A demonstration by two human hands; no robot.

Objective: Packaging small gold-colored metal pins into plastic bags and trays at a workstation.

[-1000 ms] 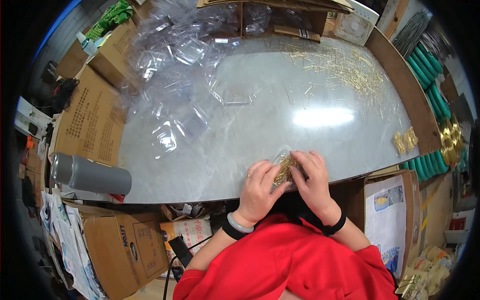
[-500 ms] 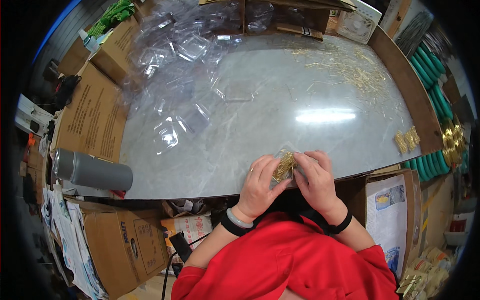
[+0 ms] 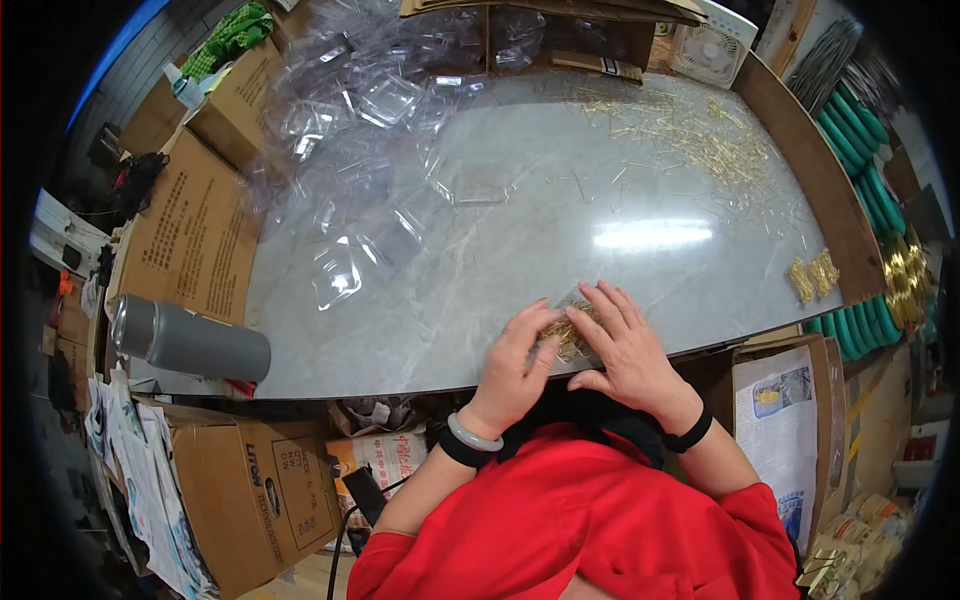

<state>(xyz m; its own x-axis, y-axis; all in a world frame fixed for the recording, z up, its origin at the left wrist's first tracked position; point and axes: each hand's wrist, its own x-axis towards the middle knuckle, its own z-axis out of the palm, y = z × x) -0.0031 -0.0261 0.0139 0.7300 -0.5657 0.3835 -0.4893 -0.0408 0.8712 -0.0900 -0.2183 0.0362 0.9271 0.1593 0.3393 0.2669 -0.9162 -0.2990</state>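
At the table's front edge, a small clear plastic box holds a heap of thin gold wire hooks. My left hand grips the box's left side, its fingers curved and the thumb near the hooks. Over the right part lies my right hand, fingers stretched out flat across the box and hooks, thumb held apart. Both hands hide much of the box, so whether it has a lid on cannot be made out.
Loose gold hooks are strewn at the far right, with small hook bundles near the right edge. Empty clear plastic boxes pile up at the far left. A grey bottle lies at the left; a white fan stands behind.
My right hand has shifted from the box's side to lie flat over it, fingers straightened. My left fingers have moved slightly over the box's left side.
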